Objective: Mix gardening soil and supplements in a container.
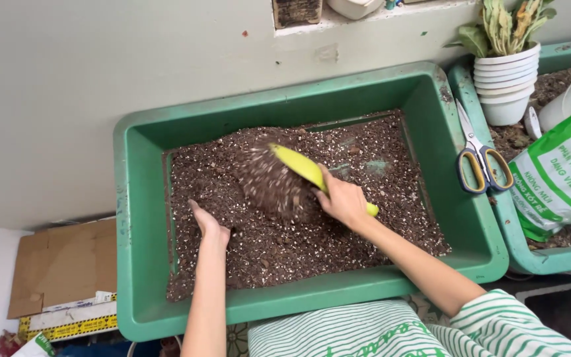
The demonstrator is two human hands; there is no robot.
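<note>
Scoop (299, 165) in right hand (343, 201), over soil (285, 244).

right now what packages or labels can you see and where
Bag: right edge, leaning in the second green tub; soft white sack with green bands and green print.
Cardboard: lower left on the floor; flat brown sheet, flaps open.
Yellow strip: below the cardboard; long, yellow with black markings.
Small packet: bottom left corner; white and green, mostly cut off.

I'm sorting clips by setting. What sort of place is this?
Probably a home potting corner against a wall: a green tub filled with soil mix, stacked white pots holding a plant, and scissors beside a bag.
</note>
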